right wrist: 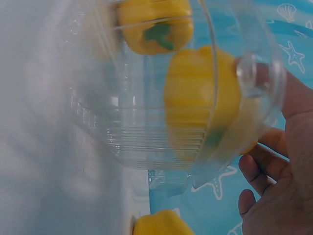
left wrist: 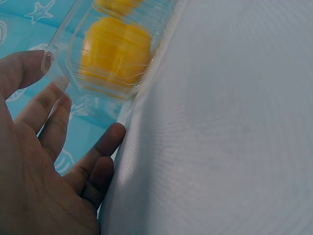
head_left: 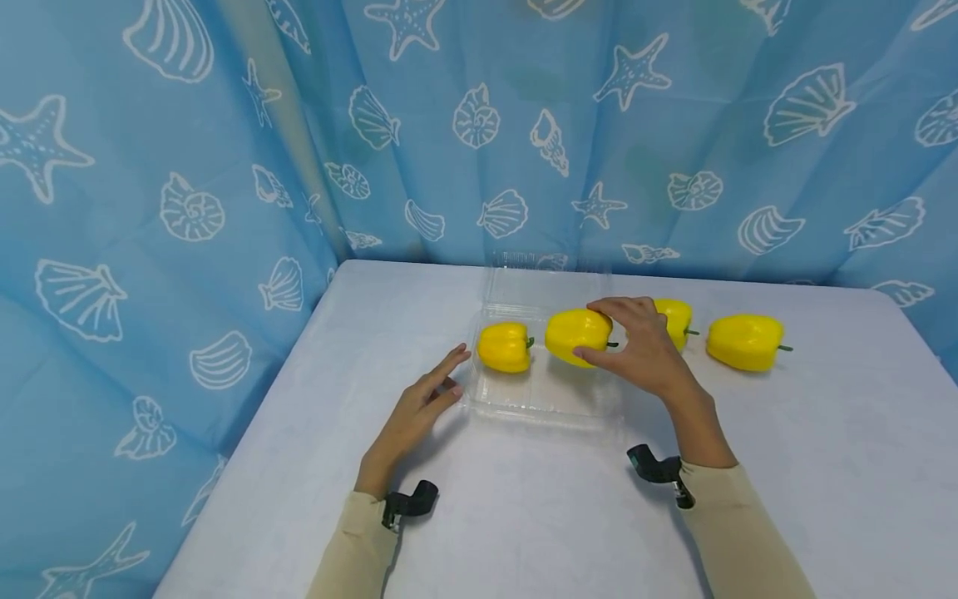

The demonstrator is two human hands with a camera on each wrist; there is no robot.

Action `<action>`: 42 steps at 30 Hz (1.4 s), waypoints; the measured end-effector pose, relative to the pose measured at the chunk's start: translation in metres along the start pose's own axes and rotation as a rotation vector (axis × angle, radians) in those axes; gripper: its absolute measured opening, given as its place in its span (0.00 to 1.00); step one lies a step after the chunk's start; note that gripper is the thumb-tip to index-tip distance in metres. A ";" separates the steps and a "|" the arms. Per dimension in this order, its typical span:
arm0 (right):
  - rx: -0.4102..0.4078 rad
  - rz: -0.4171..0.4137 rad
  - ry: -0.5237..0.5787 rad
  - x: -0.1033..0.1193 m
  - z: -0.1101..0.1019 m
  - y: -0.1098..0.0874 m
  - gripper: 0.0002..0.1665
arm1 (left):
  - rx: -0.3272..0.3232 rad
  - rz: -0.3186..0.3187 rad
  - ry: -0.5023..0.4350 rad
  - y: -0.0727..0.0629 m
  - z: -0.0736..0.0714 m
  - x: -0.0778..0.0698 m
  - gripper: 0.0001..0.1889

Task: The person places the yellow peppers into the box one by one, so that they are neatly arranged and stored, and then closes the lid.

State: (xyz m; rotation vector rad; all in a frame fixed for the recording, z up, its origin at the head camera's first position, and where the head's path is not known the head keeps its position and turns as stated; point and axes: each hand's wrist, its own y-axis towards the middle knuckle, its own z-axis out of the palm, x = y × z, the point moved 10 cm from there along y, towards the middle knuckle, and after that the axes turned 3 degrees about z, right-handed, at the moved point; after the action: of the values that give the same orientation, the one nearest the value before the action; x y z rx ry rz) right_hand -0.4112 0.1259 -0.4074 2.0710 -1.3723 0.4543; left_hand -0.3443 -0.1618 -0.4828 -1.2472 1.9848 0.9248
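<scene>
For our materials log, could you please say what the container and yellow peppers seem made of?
Container: probably thin plastic, clear and glossy; the peppers show through its ribbed wall.
Yellow peppers: smooth with a slight sheen and bright highlights; perhaps real, perhaps moulded plastic or foam, as the look leaves this open.

We can read no text, label, brand, number or sign on anything here: not on the yellow peppers (head_left: 505,348), the clear plastic box (head_left: 535,414), the table (head_left: 516,516) or the black wrist cameras (head_left: 415,501). The blue curtain (head_left: 524,75) bears white drawings of shells and starfish, with no lettering we can make out.
</scene>
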 end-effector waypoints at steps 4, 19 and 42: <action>0.014 0.004 0.002 0.000 0.002 0.001 0.42 | -0.004 0.000 0.005 0.001 -0.001 0.000 0.27; 0.076 0.019 0.030 -0.003 0.013 0.000 0.44 | 0.003 0.000 -0.016 0.000 0.001 0.002 0.27; 0.129 0.033 0.010 -0.011 0.028 0.000 0.43 | 0.003 -0.008 -0.009 0.001 0.000 0.004 0.27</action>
State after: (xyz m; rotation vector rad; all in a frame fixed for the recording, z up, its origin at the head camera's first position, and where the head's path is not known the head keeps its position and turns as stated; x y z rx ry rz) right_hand -0.4167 0.1154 -0.4347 2.1481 -1.4061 0.5797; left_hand -0.3463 -0.1633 -0.4859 -1.2460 1.9721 0.9221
